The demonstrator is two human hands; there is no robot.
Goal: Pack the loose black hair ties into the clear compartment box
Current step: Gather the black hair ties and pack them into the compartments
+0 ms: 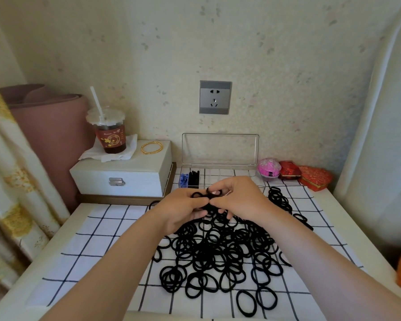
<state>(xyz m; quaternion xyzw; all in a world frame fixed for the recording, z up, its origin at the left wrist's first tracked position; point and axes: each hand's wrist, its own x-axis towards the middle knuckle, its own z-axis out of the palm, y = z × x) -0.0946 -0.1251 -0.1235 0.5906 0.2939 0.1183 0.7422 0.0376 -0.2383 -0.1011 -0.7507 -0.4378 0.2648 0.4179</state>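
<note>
1. Head view: two hands meet above the far edge of the pile. The left hand (183, 209) and right hand (239, 200) both have fingers curled, pinching one small bunch of black hair ties (206, 197) between them. How many ties are in the bunch cannot be told.
2. One big pile of loose ties (218, 251) lies on the checked cloth (97, 246), too many and too overlapped to count. One smaller cluster (280, 200) lies at the right, and two single ties (247, 303) lie apart at the near edge.
3. One clear compartment box (227, 173) sits just behind the hands, with its lid (220, 149) standing open against the wall. Two left compartments are filled, one with blue items (183, 179) and one with black ties (193, 178).
4. One white jewellery box (123, 177) is at the left. On it sit one cup with a straw (110, 135) on a tissue and gold bangles (152, 147).
5. Three small boxes are at the right: one pink (269, 169), one red (289, 170) and one red heart-shaped (315, 177).
6. One wall socket (215, 97) is above the box.
</note>
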